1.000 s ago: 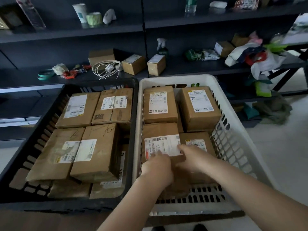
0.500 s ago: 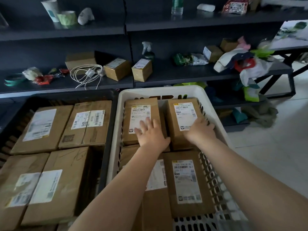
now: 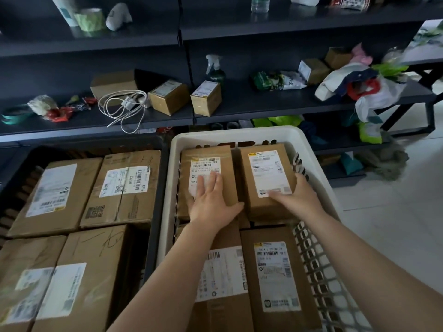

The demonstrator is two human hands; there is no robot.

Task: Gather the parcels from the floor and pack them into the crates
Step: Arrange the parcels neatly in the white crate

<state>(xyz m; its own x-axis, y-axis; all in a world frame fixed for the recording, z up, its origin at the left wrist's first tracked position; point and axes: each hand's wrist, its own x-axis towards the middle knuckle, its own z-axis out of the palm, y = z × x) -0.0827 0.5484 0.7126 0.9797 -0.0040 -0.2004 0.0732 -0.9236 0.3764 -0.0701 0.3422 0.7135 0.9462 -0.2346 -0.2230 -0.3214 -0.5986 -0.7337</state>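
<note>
The white crate [image 3: 239, 134] stands at centre right and holds several brown parcels with white labels. My left hand [image 3: 211, 200] lies flat, fingers apart, on the far-left parcel [image 3: 208, 150]. My right hand [image 3: 297, 197] rests over the near right corner of the far-right parcel [image 3: 266, 171], fingers spread across its top and right edge. Two more parcels [image 3: 275, 276] [image 3: 223, 271] lie nearer to me, under my forearms. The black crate [image 3: 155, 236] on the left is packed with larger parcels [image 3: 124, 188] [image 3: 55, 195].
Dark shelving runs behind both crates, with two small boxes [image 3: 167, 97] [image 3: 206, 97], a coiled white cable [image 3: 124, 109], a spray bottle [image 3: 215, 70] and a heap of bags [image 3: 359, 89]. Pale floor tiles [image 3: 395, 224] lie right of the white crate.
Both hands left the near parcels in the white crate and reached forward onto the two far ones. Since half a second ago they have only settled slightly; the view has moved closer.
</note>
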